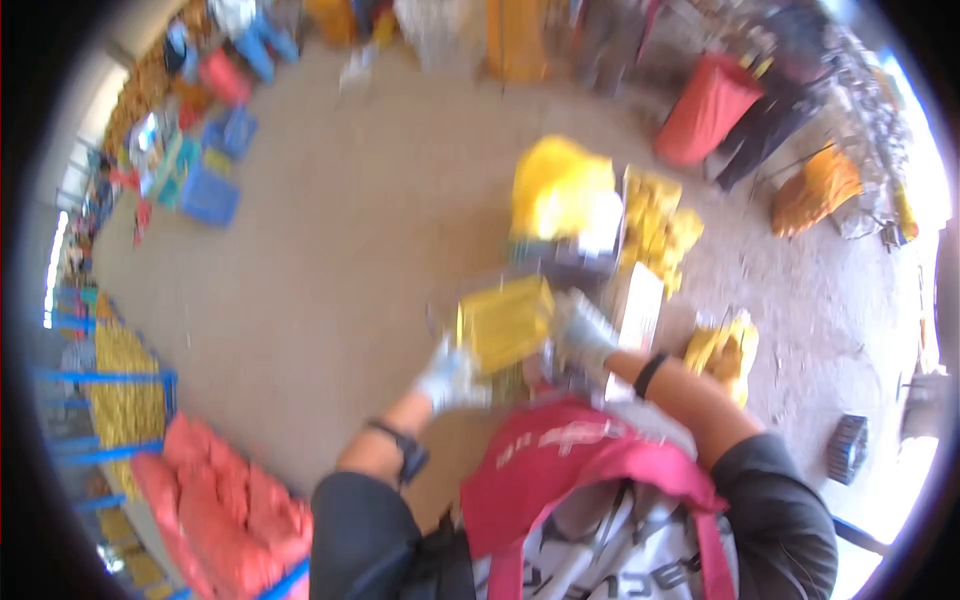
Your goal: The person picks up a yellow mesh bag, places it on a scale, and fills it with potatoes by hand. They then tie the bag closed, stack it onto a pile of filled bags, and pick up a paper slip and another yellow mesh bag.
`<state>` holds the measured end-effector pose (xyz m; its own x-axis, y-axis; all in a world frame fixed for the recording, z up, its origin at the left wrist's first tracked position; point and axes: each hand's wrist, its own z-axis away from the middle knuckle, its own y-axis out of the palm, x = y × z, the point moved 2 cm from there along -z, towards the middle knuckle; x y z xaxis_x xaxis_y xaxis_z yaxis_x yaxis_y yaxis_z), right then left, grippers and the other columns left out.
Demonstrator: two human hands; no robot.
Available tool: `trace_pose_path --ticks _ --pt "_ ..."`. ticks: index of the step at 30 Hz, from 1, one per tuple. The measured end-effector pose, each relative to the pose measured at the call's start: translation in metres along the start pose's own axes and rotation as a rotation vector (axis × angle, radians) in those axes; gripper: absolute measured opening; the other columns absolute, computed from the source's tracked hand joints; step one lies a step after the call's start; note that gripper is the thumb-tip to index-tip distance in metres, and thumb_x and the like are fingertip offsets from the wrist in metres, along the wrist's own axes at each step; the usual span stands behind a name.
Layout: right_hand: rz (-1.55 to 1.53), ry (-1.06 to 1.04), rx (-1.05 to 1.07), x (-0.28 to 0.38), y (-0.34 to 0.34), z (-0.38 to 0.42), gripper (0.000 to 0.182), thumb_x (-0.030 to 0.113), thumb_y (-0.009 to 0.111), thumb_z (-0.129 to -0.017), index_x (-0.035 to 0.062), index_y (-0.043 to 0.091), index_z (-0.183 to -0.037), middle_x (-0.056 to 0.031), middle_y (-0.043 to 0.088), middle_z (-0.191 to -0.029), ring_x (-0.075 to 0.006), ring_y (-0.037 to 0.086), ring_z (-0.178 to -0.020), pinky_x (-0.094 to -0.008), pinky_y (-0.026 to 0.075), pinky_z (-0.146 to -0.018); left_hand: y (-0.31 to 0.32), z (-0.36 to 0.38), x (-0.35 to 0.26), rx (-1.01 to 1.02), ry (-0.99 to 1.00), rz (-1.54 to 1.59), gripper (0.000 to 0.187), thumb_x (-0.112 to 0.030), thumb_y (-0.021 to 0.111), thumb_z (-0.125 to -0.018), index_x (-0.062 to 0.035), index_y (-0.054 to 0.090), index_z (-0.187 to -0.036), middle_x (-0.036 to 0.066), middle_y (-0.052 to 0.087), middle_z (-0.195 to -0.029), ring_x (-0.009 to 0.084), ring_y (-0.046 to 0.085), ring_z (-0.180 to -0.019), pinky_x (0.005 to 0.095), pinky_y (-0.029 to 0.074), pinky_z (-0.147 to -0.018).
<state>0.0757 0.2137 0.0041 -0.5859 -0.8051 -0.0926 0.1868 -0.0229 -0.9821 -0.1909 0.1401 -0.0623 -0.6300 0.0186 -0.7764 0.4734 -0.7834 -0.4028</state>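
Observation:
A yellow rectangular block-like thing (505,322), perhaps a box or packet, is held out in front of my body; blur hides its exact kind. My left hand (448,380), in a pale glove, grips its lower left side with the fingers closed. Against its right side is my right hand (585,328), also gloved, with blurred fingers that seem closed on the edge. Just beyond stands a bulging yellow bag (563,190) on a dark base. Beside my right hand is a white box (638,310).
Yellow packets (658,228) and a yellow bundle (725,345) lie to the right. Red sacks (235,495) lie low at left, near blue rails (110,377). Blue crates (210,195) stand far left. At upper right, a person (785,90) stands by a red sack (708,108).

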Motion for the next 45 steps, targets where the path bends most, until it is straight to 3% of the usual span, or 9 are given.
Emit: trace_pose_path --ticks 2,3,4,9,14,18,23,25,45 --pt "0.030 -0.003 0.402 -0.002 -0.052 0.005 0.027 0.025 0.051 -0.076 0.0069 0.064 -0.093 -0.0092 0.060 -0.093 -0.0251 0.049 -0.102 -0.0374 0.035 -0.078 0.009 0.003 0.013 -0.145 0.242 -0.358 0.065 -0.062 0.025 -0.083 -0.0199 0.033 -0.132 0.009 0.038 -0.131 0.0345 0.034 -0.120 0.0649 0.024 -0.091" --pt "-0.013 0.027 0.363 -0.002 -0.044 0.010 0.025 0.030 0.064 -0.066 0.0129 0.065 -0.084 -0.0023 0.058 -0.085 -0.0203 0.054 -0.087 -0.0344 0.038 -0.069 -0.007 0.007 -0.041 0.277 -0.195 -0.888 0.061 -0.059 0.024 -0.084 -0.0194 0.035 -0.130 0.009 0.039 -0.129 0.0345 0.035 -0.119 0.0682 0.020 -0.091" --pt "-0.041 0.070 0.400 -0.001 -0.027 0.011 0.026 0.031 0.065 -0.068 0.0132 0.065 -0.086 -0.0020 0.059 -0.087 -0.0201 0.054 -0.088 -0.0346 0.038 -0.068 0.008 0.017 -0.015 -0.281 0.268 -0.221 0.064 -0.059 0.034 -0.081 -0.0154 0.038 -0.128 0.011 0.044 -0.124 0.0340 0.039 -0.115 0.0634 0.025 -0.091" --pt "-0.079 0.030 0.484 0.007 -0.025 0.024 0.054 0.040 0.067 -0.064 0.0110 0.058 -0.109 -0.0042 0.055 -0.108 -0.0248 0.050 -0.103 -0.0544 0.023 -0.097 0.015 0.025 -0.066 -0.031 -0.173 -1.019 0.082 -0.064 0.055 -0.068 -0.0116 0.038 -0.129 0.013 0.052 -0.108 0.0268 0.047 -0.106 0.0446 0.032 -0.089" --pt "-0.053 0.055 0.408 0.004 -0.013 0.026 0.041 0.038 0.062 -0.073 0.0104 0.061 -0.103 -0.0039 0.058 -0.102 -0.0252 0.054 -0.098 -0.0596 0.023 -0.095 0.049 -0.014 0.039 -0.327 -0.142 -1.049 0.083 -0.061 0.059 -0.066 -0.0123 0.038 -0.129 0.010 0.055 -0.105 0.0257 0.052 -0.098 0.0446 0.036 -0.083" --pt "-0.133 0.052 0.458 0.024 -0.036 0.019 0.031 0.032 0.055 -0.078 0.0105 0.064 -0.098 -0.0042 0.061 -0.098 -0.0242 0.058 -0.092 -0.0603 0.025 -0.092 0.030 0.006 -0.002 -0.459 -0.105 -1.006 0.049 -0.019 0.042 -0.080 -0.0140 0.039 -0.130 0.006 0.061 -0.078 0.0207 0.060 -0.070 0.0363 0.043 -0.067" --pt "-0.094 0.120 0.434 0.013 -0.006 0.023 0.031 0.030 0.062 -0.073 0.0109 0.064 -0.097 -0.0037 0.061 -0.097 -0.0251 0.058 -0.094 -0.0588 0.019 -0.100 0.023 -0.003 -0.017 -0.406 -0.157 -0.860 0.054 -0.020 0.040 -0.082 -0.0137 0.032 -0.135 0.011 0.062 -0.086 0.0255 0.062 -0.076 0.0425 0.044 -0.071" --pt "-0.082 0.125 0.435 0.012 0.000 0.024 0.032 0.031 0.062 -0.074 0.0101 0.063 -0.098 -0.0046 0.061 -0.099 -0.0259 0.058 -0.095 -0.0580 0.021 -0.099 0.017 -0.001 -0.029 -0.278 -0.247 -0.734 0.084 -0.052 0.058 -0.073 -0.0077 0.025 -0.136 0.019 0.060 -0.098 0.0300 0.062 -0.080 0.0404 0.047 -0.066" --pt "-0.393 0.283 0.549 0.012 0.000 0.031 0.048 0.037 0.055 -0.078 0.0079 0.053 -0.116 -0.0100 0.057 -0.112 -0.0277 0.046 -0.114 -0.0580 0.012 -0.103 0.038 -0.006 0.002 -0.334 -0.278 -0.532 0.079 -0.051 0.056 -0.076 -0.0111 0.025 -0.137 0.020 0.051 -0.116 0.0331 0.053 -0.102 0.0450 0.039 -0.088"
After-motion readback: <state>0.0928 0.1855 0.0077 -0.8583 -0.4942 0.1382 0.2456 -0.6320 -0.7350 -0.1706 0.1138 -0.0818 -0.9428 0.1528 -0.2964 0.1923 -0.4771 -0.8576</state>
